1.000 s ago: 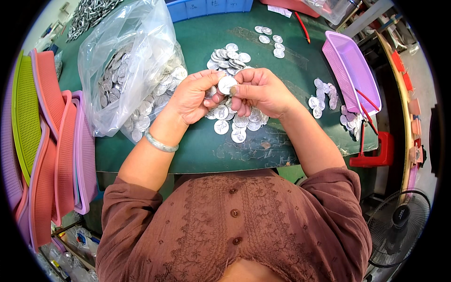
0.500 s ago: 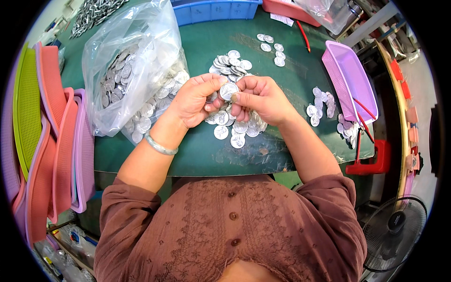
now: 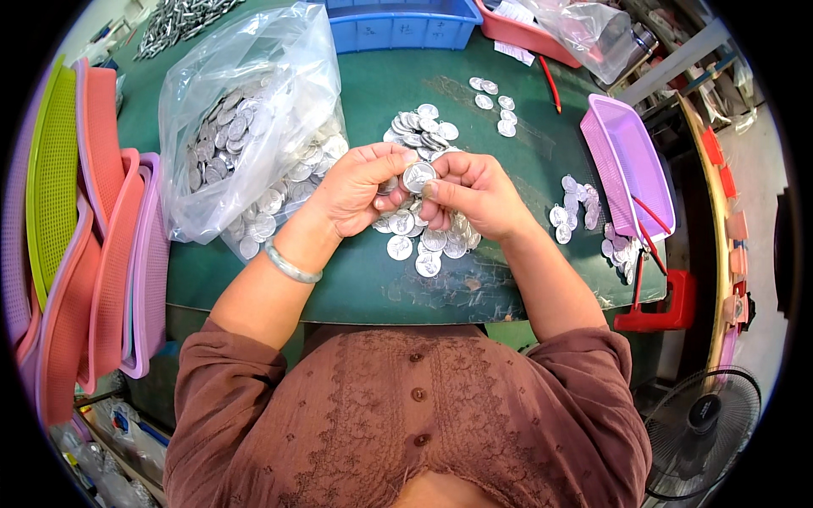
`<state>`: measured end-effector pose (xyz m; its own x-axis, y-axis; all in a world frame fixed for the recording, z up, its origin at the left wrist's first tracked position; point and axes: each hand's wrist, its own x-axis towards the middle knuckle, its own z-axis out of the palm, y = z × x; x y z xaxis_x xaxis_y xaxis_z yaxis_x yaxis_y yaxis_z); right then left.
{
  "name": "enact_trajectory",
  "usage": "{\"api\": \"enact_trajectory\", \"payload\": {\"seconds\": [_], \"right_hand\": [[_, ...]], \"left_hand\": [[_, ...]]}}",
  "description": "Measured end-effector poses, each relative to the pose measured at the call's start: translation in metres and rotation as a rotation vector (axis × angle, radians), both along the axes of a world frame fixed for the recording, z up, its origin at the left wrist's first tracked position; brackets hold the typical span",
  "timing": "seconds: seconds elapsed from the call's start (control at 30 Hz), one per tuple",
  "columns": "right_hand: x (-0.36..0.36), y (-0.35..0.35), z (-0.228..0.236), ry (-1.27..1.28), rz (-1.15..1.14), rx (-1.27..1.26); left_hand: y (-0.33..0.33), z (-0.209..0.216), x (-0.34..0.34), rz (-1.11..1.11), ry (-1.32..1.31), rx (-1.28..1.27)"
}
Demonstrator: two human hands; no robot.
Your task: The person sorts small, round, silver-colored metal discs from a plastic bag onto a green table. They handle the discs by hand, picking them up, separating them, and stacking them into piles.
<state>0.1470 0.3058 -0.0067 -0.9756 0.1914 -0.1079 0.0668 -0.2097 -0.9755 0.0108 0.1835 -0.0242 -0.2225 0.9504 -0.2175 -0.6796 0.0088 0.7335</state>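
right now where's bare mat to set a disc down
Bare green mat lies along the near edge below the disc pile, and between that pile and the purple tray. Crowded: under both hands, and left, where the bag sprawls.

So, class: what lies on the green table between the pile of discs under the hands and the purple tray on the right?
In the head view, a small cluster of silver discs lies between the pile and the purple tray; otherwise bare green table.

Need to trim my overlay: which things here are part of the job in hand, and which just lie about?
In use:
left hand
right hand
disc held between both
disc pile
bag of discs

Lying about:
purple tray
blue bin
stacked trays
fan
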Motion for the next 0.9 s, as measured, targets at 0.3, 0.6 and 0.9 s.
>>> {"api": "enact_trajectory", "payload": {"seconds": [0.3, 0.6, 0.9], "right_hand": [[0.0005, -0.0003, 0.0, 0.011, 0.003, 0.003], [0.0006, -0.0013, 0.0014, 0.009, 0.0, 0.004], [0.0004, 0.0001, 0.0001, 0.01, -0.022, 0.018]], "left_hand": [[-0.0006, 0.0032, 0.0022, 0.011, 0.007, -0.019], [-0.0005, 0.0017, 0.0014, 0.007, -0.001, -0.011], [-0.0001, -0.0012, 0.0009, 0.006, 0.014, -0.005]]}}
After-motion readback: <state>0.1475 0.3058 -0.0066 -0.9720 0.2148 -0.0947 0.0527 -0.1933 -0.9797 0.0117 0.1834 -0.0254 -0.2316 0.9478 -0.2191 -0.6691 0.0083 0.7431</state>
